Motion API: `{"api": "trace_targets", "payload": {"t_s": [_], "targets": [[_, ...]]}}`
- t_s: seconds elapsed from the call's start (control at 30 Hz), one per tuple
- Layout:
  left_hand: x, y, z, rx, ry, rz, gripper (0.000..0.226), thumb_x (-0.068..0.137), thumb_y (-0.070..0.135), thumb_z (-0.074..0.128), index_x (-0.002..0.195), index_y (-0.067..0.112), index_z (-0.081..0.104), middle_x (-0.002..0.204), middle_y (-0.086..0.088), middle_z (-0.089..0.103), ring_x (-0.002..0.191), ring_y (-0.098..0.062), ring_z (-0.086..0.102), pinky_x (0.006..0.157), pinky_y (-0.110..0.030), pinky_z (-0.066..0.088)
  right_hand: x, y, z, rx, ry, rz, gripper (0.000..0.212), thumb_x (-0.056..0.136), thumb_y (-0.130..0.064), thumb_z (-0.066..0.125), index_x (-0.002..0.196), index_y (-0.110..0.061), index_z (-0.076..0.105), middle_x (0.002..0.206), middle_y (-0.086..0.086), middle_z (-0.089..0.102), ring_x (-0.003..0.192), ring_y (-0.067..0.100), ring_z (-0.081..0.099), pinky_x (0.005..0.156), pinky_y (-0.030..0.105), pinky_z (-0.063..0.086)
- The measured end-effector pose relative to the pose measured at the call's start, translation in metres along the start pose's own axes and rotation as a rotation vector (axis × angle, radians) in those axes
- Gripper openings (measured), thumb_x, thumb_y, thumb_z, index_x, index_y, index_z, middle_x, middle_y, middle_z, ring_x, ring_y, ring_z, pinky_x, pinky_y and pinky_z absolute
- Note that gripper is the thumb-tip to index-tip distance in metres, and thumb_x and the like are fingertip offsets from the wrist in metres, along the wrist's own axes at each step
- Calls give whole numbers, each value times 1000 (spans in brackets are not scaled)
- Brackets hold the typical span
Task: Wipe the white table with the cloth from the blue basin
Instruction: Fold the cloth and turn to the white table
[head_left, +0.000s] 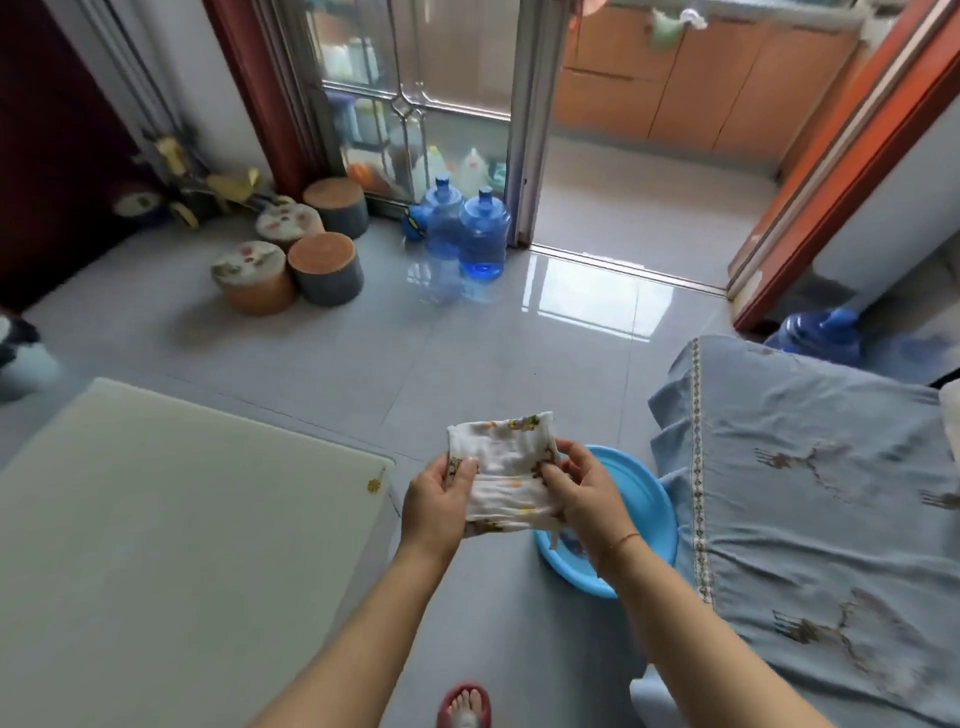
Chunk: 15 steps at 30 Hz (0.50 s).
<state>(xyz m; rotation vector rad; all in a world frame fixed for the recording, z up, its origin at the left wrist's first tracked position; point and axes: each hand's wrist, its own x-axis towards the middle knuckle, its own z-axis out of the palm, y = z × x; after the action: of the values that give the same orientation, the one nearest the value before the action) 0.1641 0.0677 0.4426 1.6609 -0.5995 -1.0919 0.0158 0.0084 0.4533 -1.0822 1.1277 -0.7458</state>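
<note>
Grey glossy tile floor (363, 353), daylight glare (582, 291) on it right of centre. Upper left: dark red door (52, 130), white wall (208, 78). Top centre: metal-framed glass panel (415, 78), bottles blurred behind it. Two blue water jugs (483, 234) stand on the floor at its base, touching; small blue ball (415, 223) just left of them. Four round stools (324, 267) clustered left of centre. Open doorway to the right of the panel, metal threshold (623, 267), orange wood cabinets (701, 78) beyond. Red-orange door frame (857, 156) at upper right. Another blue jug (818, 338) at right edge. Blue-grey patterned cover (805, 493) over furniture, lower right.
</note>
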Motion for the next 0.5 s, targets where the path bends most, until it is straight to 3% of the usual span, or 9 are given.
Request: {"api": "trace_targets", "payload": {"t_s": [0.2, 0.37, 0.5], "targets": [[-82, 2, -61, -25, 289, 89, 19, 95, 28, 53, 96, 17, 67, 88, -8, 72, 86, -30, 68, 76, -48, 57, -55, -26, 55, -75, -269, -39, 18, 93, -13, 56, 110, -15, 61, 87, 5, 69, 71, 12, 64, 54, 24, 50], [-164, -23, -113, -60, 564, 111, 22, 96, 32, 50, 87, 19, 65, 81, -2, 70, 79, -22, 66, 72, -35, 53, -106, -16, 107, -184, -504, -72, 10, 93, -14, 56, 98, -18, 63, 75, -5, 71, 65, 9, 62, 51, 23, 48], [-238, -47, -158, -87, 756, 87, 23, 96, 33, 49, 81, 23, 62, 77, 3, 67, 73, -14, 61, 65, -27, 49, -162, 4, 157, -278, -683, -72, 11, 94, -13, 53, 96, -19, 61, 80, 4, 69, 68, 15, 59, 52, 28, 46]]}}
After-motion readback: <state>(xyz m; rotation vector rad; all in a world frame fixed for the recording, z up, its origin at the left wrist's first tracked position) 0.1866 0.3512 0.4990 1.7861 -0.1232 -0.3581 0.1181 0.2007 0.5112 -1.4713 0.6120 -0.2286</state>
